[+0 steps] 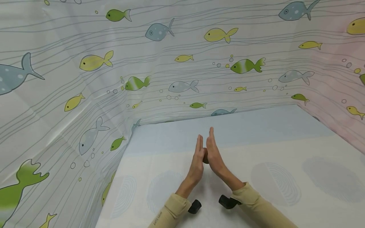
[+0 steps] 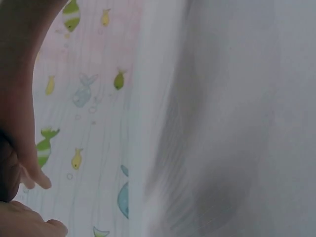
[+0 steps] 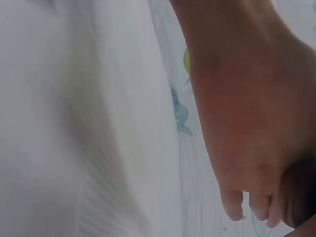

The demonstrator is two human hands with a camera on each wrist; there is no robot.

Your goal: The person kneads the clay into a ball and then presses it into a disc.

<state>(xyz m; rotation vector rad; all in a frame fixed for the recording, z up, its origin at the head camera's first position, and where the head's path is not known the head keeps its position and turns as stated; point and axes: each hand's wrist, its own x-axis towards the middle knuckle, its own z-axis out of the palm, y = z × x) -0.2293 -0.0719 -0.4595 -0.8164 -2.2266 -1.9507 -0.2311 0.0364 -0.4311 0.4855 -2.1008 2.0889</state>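
Note:
A small, dark brown, rounded thing (image 1: 205,156) is pressed between two flat palms, in the middle of the head view. My left hand (image 1: 196,163) lies against its left side, fingers straight and pointing forward. On the other side is my right hand (image 1: 215,158), its fingers also extended and reaching a little farther than the left's. The palms lean toward each other over the table. Both wrist views catch part of the brown thing (image 2: 7,170) at their edges; the hands hide much of it, and I cannot tell its kind.
Under the hands spreads a table (image 1: 228,145) with a white and pale blue cover patterned with ovals. A fish-printed curtain (image 1: 159,69) surrounds it at the back and sides. Black wrist cameras (image 1: 195,206) sit at the inner sides of both beige sleeves (image 1: 175,210).

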